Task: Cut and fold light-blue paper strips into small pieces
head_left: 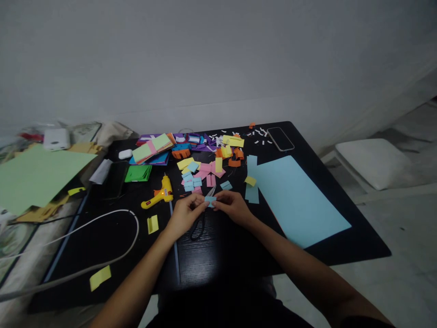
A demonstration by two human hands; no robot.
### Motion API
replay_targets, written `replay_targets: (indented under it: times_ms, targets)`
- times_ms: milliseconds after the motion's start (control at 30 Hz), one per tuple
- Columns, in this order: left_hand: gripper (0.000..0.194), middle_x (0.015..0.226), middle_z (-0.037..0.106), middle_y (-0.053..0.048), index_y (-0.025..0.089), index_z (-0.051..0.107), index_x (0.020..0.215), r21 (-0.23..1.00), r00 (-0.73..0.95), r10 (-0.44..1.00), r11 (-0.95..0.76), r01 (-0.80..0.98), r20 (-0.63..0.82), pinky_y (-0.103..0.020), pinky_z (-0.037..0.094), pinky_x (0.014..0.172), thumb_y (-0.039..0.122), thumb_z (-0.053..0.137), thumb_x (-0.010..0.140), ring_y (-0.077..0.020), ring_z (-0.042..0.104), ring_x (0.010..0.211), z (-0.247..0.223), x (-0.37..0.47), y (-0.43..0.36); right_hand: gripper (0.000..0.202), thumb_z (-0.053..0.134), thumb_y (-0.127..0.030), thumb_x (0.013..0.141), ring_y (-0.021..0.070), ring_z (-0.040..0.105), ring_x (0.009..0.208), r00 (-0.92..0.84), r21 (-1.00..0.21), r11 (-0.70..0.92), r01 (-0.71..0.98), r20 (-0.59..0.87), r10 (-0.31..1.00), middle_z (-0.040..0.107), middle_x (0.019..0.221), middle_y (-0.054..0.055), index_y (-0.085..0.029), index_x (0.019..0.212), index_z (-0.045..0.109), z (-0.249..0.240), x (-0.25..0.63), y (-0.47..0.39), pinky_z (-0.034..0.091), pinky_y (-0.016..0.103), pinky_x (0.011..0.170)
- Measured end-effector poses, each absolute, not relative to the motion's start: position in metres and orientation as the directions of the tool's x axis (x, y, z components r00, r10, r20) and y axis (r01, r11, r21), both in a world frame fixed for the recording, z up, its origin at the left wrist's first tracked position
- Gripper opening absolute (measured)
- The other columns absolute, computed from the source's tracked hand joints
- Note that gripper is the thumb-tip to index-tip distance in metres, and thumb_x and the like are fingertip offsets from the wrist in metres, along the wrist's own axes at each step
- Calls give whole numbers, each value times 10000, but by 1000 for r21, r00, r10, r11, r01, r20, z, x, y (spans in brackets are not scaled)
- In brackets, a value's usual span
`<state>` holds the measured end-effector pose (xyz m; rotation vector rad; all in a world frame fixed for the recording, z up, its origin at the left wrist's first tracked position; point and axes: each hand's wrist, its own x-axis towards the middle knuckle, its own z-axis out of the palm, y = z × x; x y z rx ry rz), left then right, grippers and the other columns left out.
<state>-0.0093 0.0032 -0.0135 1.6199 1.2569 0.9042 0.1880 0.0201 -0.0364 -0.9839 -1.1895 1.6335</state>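
Observation:
A small light blue paper piece point(210, 201) is held between both hands above the black table. My left hand point(187, 213) pinches its left side, and my right hand point(233, 206) grips its right edge with thumb and fingers. Beneath the hands lie scissors point(197, 229), their black handle toward me and the blades partly hidden. Just beyond are folded blue pieces point(188, 184), pink pieces point(210, 181) and yellow pieces point(185, 163). A yellow glue gun point(160, 194) rests left of my left hand.
A large light blue sheet point(300, 200) and a phone point(280, 139) lie on the right. Stacked coloured paper point(152, 148) and green paper point(138, 173) sit back left. A white cable point(134, 228) loops across the left side. A white stool point(372, 161) stands beyond the table.

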Motion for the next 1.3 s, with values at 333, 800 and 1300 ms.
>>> replay_targets:
  times_ms: [333, 800, 1300]
  targets:
    - [159, 797, 703, -1, 207, 727, 948, 809, 293, 940, -305, 503, 173, -286, 515, 702, 348, 656, 966, -159, 651, 729, -9, -12, 4, 98, 761, -314, 821, 209, 734, 793, -293, -995, 76, 65, 54, 955, 781, 854, 22, -227, 866, 761, -25, 198, 22, 577, 350, 783]
    - [428, 1465, 607, -135, 130, 542, 1430, 227, 611, 763, -646, 729, 212, -494, 443, 1150, 203, 514, 1009, -292, 539, 1380, -17, 11, -75, 266, 541, -123, 985, 263, 687, 1161, -627, -311, 778, 545, 465, 625, 756, 1181, 144, -90, 1209, 679, -36, 229, -61, 581, 411, 1001]
    - [517, 1573, 497, -146, 108, 435, 1526, 89, 607, 780, -622, 778, 152, -503, 360, 1207, 309, 440, 1050, -289, 440, 1474, -31, 17, -92, 486, 486, -259, 1023, 292, 465, 1458, -704, -243, 743, 624, 238, 669, 554, 1507, 199, -40, 1455, 528, -43, 234, -79, 423, 470, 1199]
